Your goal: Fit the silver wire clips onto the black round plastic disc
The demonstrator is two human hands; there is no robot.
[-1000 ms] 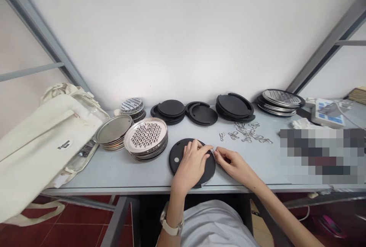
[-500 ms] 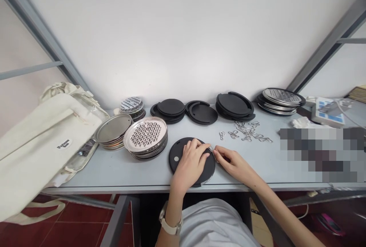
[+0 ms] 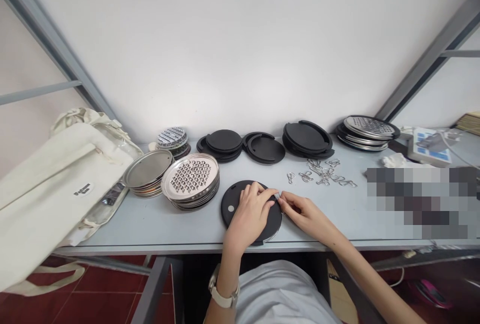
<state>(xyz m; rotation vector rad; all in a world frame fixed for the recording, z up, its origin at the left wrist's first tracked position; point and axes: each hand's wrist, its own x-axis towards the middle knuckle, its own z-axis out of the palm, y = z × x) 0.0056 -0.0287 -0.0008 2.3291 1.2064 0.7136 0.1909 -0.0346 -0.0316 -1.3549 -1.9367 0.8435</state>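
A black round disc (image 3: 234,204) lies flat near the front edge of the grey table (image 3: 150,224). My left hand (image 3: 252,214) rests on top of it, fingers bent and pressing at its right rim. My right hand (image 3: 303,212) meets it there, its fingers pinched on a small metal wire clip (image 3: 278,196) at the disc's edge. A loose scatter of several more wire clips (image 3: 323,174) lies behind my right hand. A watch sits on my left wrist.
A stack of perforated metal grater discs (image 3: 191,176) and plain metal plates (image 3: 147,170) stands at the left, beside a cream cloth bag (image 3: 56,184). Black discs in stacks (image 3: 262,148) line the wall, with more grater discs (image 3: 367,131) at the right.
Both hands stay at the disc's right rim; only the fingers shifted slightly around the clip. Nothing else moved.
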